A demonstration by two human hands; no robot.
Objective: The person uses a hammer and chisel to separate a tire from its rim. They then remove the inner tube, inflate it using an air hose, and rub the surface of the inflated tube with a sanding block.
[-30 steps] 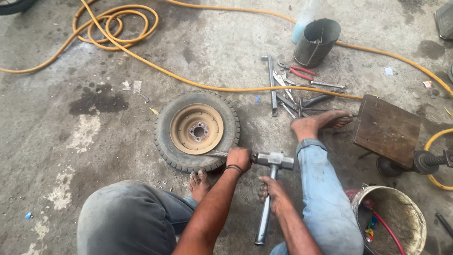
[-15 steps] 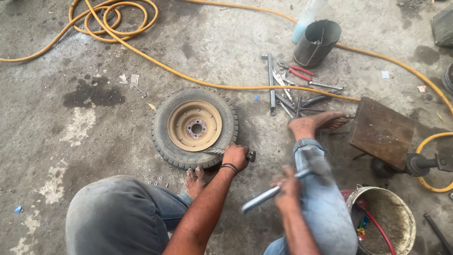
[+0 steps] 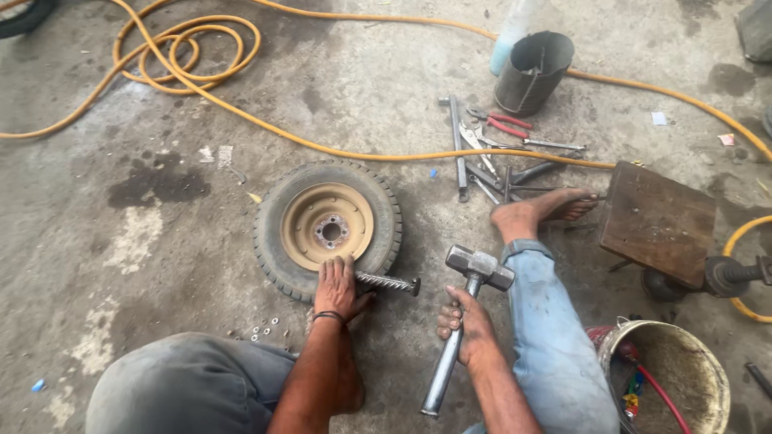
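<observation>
From the camera on my head, looking down: my left hand (image 3: 338,289) lies palm down on the near edge of the small tyre (image 3: 328,227), fingers spread over the rubber and reaching toward the cream-coloured rim (image 3: 326,225). My thumb and palm press on a ribbed steel bar (image 3: 388,282) that pokes out to the right, its tip just past the tyre's lower right edge. The forearm runs straight up from my bent left knee, a dark band round the wrist.

My right hand (image 3: 465,325) is wrapped tight round the metal handle of a sledgehammer (image 3: 466,313), gripping it a little below the head. The grey head (image 3: 479,267) sits up and away from me, level with the bar's tip but apart from it, close by my right knee; the handle slants down and left toward my lap.

The tyre lies flat on the stained concrete, between my legs and ahead of me. My bare right foot (image 3: 540,210) stretches out to its right, toes among a scatter of spanners and red-handled pliers (image 3: 500,123).

Of containers: a dented grey metal can (image 3: 533,71) stands beyond the tools, with a pale blue-and-white bottle (image 3: 513,32) behind it. A dirty white bucket (image 3: 674,378) sits at my right, beside a brown wooden stool (image 3: 658,221). Small washers (image 3: 265,328) lie by my left knee. An orange hose (image 3: 185,48) coils across the floor.
</observation>
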